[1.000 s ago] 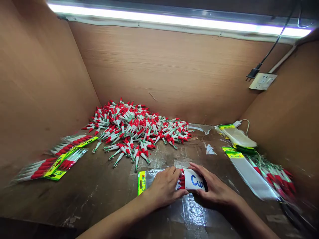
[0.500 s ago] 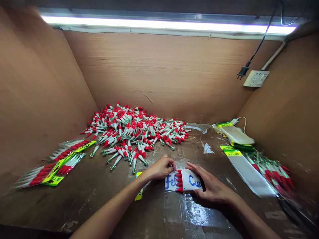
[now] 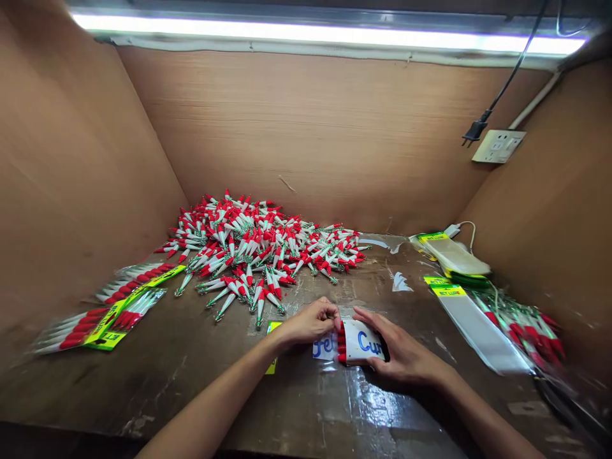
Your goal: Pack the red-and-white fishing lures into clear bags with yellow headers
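Note:
My right hand (image 3: pixel 406 350) curves round the far end of a white card sleeve (image 3: pixel 361 343) with blue handwriting, thumb on the near edge and fingers on the far edge. Red tips of several squid-jig lures (image 3: pixel 341 344) stick out of the sleeve's left opening. At these tips my left hand (image 3: pixel 318 322) is closed in a pinch; what lies between its fingertips is hidden. Under that hand shows a piece with blue writing (image 3: pixel 324 347). A yellow bag header (image 3: pixel 272 363) peeks out beneath the left wrist.
A big heap of red-and-white lures (image 3: pixel 258 242) lies at the back. Filled packets (image 3: pixel 109 312) rest at left. On the right are clear bags with yellow headers (image 3: pixel 478 325), more lures (image 3: pixel 530 331) and another bag stack (image 3: pixel 454 252). A plug (image 3: pixel 475 131) hangs near the socket (image 3: pixel 498 146).
The sleeve has shifted slightly left towards my left hand, and less of the red tips shows outside it. Both hands keep about the same grip. The camera view has tilted a little.

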{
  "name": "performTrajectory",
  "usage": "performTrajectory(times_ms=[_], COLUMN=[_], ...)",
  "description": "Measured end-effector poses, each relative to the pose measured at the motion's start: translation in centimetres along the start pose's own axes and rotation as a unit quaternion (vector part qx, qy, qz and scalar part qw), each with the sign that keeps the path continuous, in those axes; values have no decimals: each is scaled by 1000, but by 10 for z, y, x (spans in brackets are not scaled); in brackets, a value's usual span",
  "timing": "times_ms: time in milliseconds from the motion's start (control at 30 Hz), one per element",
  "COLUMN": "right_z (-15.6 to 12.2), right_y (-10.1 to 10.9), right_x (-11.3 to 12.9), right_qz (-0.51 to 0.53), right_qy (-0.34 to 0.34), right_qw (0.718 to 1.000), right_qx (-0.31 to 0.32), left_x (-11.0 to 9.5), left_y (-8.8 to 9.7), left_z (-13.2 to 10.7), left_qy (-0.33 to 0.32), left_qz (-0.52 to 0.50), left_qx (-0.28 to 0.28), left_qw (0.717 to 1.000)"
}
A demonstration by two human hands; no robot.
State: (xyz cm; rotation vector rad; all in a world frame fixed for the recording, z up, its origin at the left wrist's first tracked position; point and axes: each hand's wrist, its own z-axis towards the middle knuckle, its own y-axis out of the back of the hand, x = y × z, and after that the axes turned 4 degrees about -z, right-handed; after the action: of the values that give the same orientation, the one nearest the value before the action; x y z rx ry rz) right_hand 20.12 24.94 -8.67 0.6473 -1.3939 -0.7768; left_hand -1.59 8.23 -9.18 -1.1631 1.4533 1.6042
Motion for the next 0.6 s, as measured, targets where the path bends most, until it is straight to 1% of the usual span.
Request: performTrajectory(times_ms=[67,267,367,433,500,567,600], right_z=[2,0,-1,0,1,0,-1], right_y=[-1,-5,-6,-6,-6,-7,-8], right_x=[3,11,17,20,21,17,14], right_qz=[-12,-67,-89,-103,-116,-125,-128], right_qy=[4,28,47,68,84,86,83], right_qw=[1000,997,995,992,989,988,988], right_qx=[6,9,4,11,26,32,30], left_x=[1,15,16,14,7,-1,-6], left_y=[-4,-16,-19,-16,-7,6,11], left_z=[0,1,3,3,1,-6,-11], left_qy=[2,8,11,13,11,4,-1], left_qz=[-7,-14,-33,-44,-48,-26,1], left_qx=[-4,-76,-88,-97,-114,-137,-143], left_qw=[1000,997,995,994,992,990,990])
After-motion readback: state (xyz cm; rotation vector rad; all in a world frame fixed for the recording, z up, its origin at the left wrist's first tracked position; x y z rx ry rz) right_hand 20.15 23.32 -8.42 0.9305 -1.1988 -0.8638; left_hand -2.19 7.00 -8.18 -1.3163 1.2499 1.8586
